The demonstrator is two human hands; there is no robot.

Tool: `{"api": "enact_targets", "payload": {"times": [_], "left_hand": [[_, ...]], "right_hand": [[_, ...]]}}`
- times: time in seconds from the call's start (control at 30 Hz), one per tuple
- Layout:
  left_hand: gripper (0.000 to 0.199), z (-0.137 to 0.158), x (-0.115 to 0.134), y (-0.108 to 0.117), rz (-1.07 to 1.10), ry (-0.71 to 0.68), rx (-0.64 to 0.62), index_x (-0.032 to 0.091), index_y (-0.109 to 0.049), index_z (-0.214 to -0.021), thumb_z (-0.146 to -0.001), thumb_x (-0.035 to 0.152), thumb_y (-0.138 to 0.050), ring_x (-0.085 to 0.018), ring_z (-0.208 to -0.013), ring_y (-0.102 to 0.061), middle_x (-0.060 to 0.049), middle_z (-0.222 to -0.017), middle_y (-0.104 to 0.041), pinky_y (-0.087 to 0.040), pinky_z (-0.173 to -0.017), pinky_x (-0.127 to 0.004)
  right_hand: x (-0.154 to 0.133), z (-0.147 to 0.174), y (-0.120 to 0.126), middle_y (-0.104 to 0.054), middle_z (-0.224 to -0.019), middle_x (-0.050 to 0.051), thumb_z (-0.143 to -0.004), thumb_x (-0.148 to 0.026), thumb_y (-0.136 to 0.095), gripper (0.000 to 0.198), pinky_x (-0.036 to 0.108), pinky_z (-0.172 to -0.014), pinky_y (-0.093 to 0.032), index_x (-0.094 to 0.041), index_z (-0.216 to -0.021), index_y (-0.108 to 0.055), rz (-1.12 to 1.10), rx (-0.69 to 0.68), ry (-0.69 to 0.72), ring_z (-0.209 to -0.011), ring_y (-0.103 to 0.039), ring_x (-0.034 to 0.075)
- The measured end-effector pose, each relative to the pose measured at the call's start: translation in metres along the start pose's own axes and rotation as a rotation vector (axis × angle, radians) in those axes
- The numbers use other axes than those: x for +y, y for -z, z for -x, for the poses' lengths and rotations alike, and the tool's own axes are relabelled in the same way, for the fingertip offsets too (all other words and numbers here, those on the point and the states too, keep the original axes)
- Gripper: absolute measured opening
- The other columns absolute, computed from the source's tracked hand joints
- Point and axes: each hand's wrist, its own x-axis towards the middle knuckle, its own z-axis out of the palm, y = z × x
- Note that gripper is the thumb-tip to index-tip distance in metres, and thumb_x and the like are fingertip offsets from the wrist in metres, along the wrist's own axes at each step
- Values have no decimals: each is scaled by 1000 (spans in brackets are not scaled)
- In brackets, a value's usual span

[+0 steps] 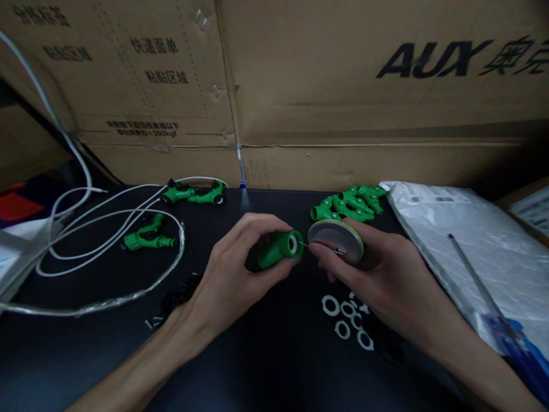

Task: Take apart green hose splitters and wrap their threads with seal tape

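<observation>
My left hand (240, 266) is closed around a green plastic nozzle body (274, 252), its round opening turned to the right. A white ring (293, 244) shows inside that opening. My right hand (364, 263) grips a flat round disc (332, 237) with a grey face and a yellow-green rim, close beside the nozzle body. Between thumb and disc a small metal piece (338, 250) shows. A thin, pale strand (305, 245) spans the gap from the right fingertips to the opening; what it is I cannot make out.
Several green nozzle bodies (349, 203) lie behind my right hand, with white rings (348, 309) nearer me. Green assemblies with black parts (150, 233) and white tubing (128, 212) are at left. A screwdriver (476, 274) rests on a white package (446, 229). Cardboard (300, 86) stands behind.
</observation>
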Motion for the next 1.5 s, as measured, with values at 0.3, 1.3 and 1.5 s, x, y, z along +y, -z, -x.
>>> {"api": "enact_targets", "payload": {"times": [0.3,1.3,1.5], "left_hand": [[29,1,2,-1,-53,-40,-6,24,-66,-114,-88,20,-78,-18,-98,-71,-4,-111,-71,-60,-83,-29],[30,2,2,0,-24,-71,-47,23,-69,-110,-84,12,-79,-14,-86,-70,-1,-101,-70,-58,-71,-24],[29,1,1,3,62,-52,-66,21,-69,-106,-81,12,-81,-14,-83,-68,-2,-98,-70,-56,-68,-25]], "right_hand": [[4,1,-1,-66,-71,-1,-94,-28,-65,13,26,-57,-41,-19,-85,-68,142,34,82,-62,-59,13],[2,3,0,-63,-68,-2,-95,-23,-63,14,24,-55,-38,-19,-82,-65,127,-61,91,-61,-55,12],[4,0,6,-71,-77,1,-96,-26,-65,11,25,-58,-43,-19,-92,-72,42,-102,78,-68,-62,15]]}}
